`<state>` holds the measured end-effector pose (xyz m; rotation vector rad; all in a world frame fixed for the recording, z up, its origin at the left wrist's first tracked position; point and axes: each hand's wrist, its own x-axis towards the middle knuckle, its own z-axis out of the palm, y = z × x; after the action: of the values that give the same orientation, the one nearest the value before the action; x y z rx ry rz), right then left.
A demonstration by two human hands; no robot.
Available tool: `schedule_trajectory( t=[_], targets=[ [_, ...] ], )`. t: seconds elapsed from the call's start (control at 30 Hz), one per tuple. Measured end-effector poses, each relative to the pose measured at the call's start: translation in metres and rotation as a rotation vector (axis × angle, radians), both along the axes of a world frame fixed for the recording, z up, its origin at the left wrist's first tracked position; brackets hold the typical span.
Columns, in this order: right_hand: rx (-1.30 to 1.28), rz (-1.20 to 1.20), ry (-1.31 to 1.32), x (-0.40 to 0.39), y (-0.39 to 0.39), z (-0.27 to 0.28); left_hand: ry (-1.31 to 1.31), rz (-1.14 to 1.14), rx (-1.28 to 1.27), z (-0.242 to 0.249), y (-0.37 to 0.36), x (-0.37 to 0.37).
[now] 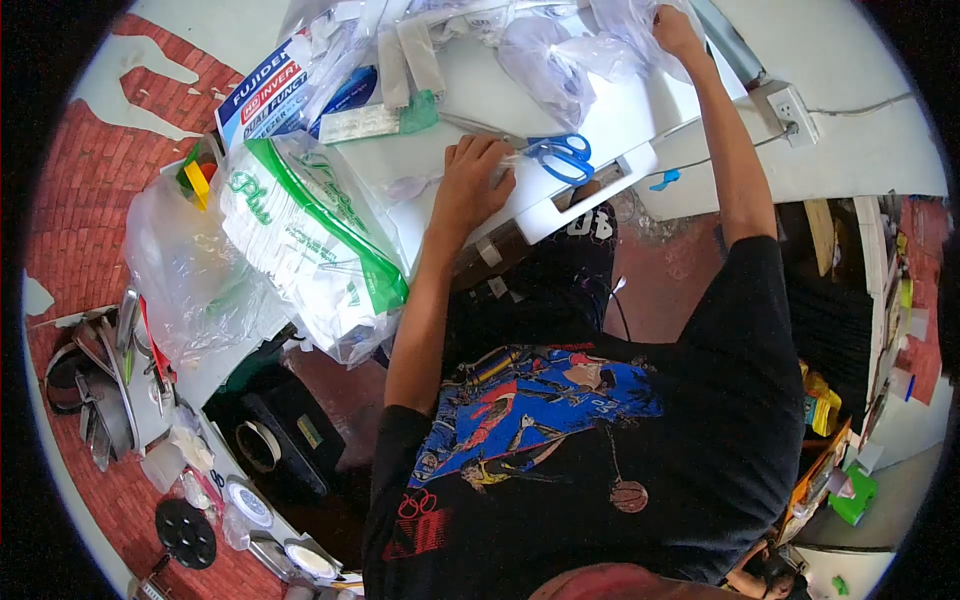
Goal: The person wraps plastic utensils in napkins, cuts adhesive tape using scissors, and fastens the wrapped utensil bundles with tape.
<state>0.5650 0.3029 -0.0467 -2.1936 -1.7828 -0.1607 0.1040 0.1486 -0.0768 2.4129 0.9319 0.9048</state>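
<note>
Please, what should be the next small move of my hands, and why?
Probably the left hand should slide the scissors a little inward on the white surface. Their blue handles lie close to its near edge, beside this hand, and might get knocked off. The right hand is away at the clear plastic bag.

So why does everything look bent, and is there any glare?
Head view: the brick pattern curves and the corners go black, probably from a very wide lens; whitish shine on the clear bag by the right hand; little detail in the plain parts of the black shirt; the blue scissors look fairly sharp.
</note>
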Motion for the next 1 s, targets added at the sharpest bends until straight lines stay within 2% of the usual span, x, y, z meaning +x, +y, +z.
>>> schedule_trajectory(
  t=[0.03, 0.1, 0.23, 0.27, 0.3, 0.33, 0.6, 0.67, 0.77, 0.87, 0.9, 0.93, 0.97, 1.0],
  targets=[
    [0.006, 0.003, -0.001, 0.009, 0.015, -0.011, -0.001, 0.003, 0.006, -0.001, 0.000, 0.000],
    [-0.057, -0.003, -0.251, 0.018, 0.038, -0.019, -0.010, 0.008, 0.016, -0.001, 0.000, 0.000],
    [-0.158, 0.018, -0.312, 0.043, 0.066, -0.030, -0.033, -0.004, 0.030, -0.001, 0.000, 0.001],
    [-0.073, 0.173, -0.383, 0.065, 0.078, -0.056, -0.045, -0.005, 0.038, -0.001, 0.000, 0.001],
    [0.012, 0.327, -0.453, 0.060, 0.076, -0.056, -0.057, -0.007, 0.046, -0.001, 0.000, 0.001],
    [0.013, 0.328, -0.455, 0.057, 0.076, -0.053, -0.058, -0.005, 0.047, -0.001, 0.000, 0.001],
    [-0.099, -0.021, 0.441, 0.030, 0.032, 0.028, -0.048, 0.003, 0.045, -0.003, 0.000, 0.001],
    [0.002, -0.020, 0.456, 0.017, 0.018, 0.041, -0.059, 0.001, 0.044, -0.002, -0.001, 0.000],
    [-0.098, -0.002, 0.512, -0.007, -0.006, 0.059, -0.074, 0.006, 0.002, 0.000, -0.002, -0.002],
    [-0.162, 0.023, 0.535, 0.000, -0.010, 0.047, -0.094, 0.024, -0.069, 0.002, -0.002, -0.004],
    [-0.172, 0.214, 0.507, 0.018, -0.001, 0.018, -0.106, 0.039, -0.100, 0.003, -0.002, -0.004],
    [-0.180, 0.405, 0.475, -0.004, -0.011, 0.029, -0.106, 0.038, -0.099, 0.005, -0.004, -0.005],
    [-0.302, 0.200, 0.409, -0.025, -0.025, 0.041, -0.084, 0.042, -0.096, 0.006, -0.008, -0.007],
    [-0.302, 0.204, 0.410, -0.035, -0.028, 0.047, -0.060, 0.049, -0.091, 0.007, -0.010, -0.009]
  ],
)
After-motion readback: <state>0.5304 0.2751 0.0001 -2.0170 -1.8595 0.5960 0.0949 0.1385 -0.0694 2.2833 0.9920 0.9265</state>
